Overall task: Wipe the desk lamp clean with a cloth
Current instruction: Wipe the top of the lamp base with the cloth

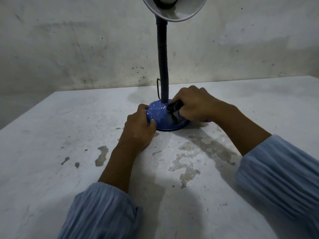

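The left hand (139, 128) clasps the lamp base (158, 116); the right hand (193, 106) bunches the cloth (173, 112) beside the neck (163, 66). Hard rubbing could tip the lamp.

Sleeves: I wear long, loose, pale blue sleeves, the left (101, 211) and the right (283, 173).
Fabric: finely pleated, with narrow ribs.
Cuffs: gathered, pushed up my forearms.
Wrists, hands: bare; left hand (138, 128), right hand (195, 105).

both arms reach forward in blue sleeves; the left hand (138, 128) curls its fingers (144, 107) in a grip, the right hand (195, 106) is clenched, knuckles up.
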